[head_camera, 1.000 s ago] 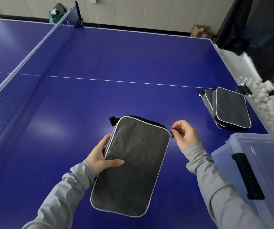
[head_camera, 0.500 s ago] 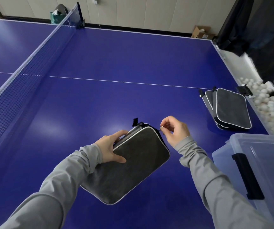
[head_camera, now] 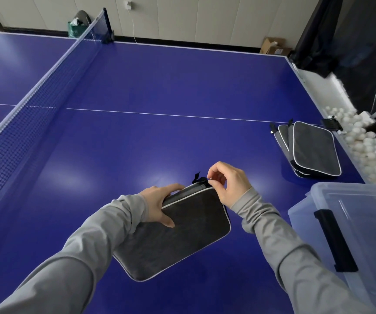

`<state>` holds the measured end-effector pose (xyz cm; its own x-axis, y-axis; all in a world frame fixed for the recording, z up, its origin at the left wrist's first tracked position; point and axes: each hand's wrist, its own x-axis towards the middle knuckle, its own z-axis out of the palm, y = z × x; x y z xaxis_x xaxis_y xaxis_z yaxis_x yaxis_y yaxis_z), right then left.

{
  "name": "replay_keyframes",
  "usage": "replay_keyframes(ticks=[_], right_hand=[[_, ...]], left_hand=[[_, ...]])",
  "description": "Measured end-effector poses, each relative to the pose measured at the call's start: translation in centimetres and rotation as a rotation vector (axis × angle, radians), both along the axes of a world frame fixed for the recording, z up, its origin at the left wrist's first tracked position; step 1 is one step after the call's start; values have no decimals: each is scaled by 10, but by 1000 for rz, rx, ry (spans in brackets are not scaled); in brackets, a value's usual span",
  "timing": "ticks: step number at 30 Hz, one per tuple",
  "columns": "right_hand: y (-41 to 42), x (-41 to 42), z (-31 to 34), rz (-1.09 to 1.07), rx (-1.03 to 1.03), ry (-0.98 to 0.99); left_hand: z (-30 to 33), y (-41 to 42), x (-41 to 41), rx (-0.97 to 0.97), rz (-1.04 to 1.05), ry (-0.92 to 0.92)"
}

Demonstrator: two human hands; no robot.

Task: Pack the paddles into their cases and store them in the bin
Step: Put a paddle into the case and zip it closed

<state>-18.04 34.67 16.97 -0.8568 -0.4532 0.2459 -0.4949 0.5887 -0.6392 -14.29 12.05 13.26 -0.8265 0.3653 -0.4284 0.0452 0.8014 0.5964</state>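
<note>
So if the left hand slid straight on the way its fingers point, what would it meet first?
Probably the right hand, which pinches the zipper pull at the case's far corner. The left hand grips that case with fingers pointing right along its top edge. Depth is unclear.

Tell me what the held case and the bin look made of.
Case: looks like woven fabric, matte heathered grey, pale piping round the edge, black zipper band. Bin: seemingly clear plastic, glossy and see-through, with a black latch that also looks plastic.
</note>
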Motion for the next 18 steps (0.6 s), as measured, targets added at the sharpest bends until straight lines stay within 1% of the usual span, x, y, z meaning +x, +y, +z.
replay_keyframes(ticks=[2, 5, 7, 9, 13, 15, 16, 18], right_hand=[[1, -1, -1, -39, -88, -9], [9, -1, -10, -243, -265, -69], [19, 3, -21, -389, -385, -200], [26, 12, -35, -466, -503, -373], [24, 37, -64, -494, -687, -763], [16, 47, -73, -439, -756, -977], [11, 52, -77, -395, -757, -1051], [-1, 59, -82, -307, -700, -1100]], left_hand=[[-3, 0, 5, 98, 62, -11], [-5, -1, 16, 310, 220, -54], [-9, -5, 24, 444, 347, -74], [-14, -10, 32, 543, 460, -86], [-25, -16, 44, 719, 650, -84], [-29, -20, 51, 782, 726, -81], [-31, -22, 54, 811, 762, -82], [-35, -27, 64, 855, 837, -91]])
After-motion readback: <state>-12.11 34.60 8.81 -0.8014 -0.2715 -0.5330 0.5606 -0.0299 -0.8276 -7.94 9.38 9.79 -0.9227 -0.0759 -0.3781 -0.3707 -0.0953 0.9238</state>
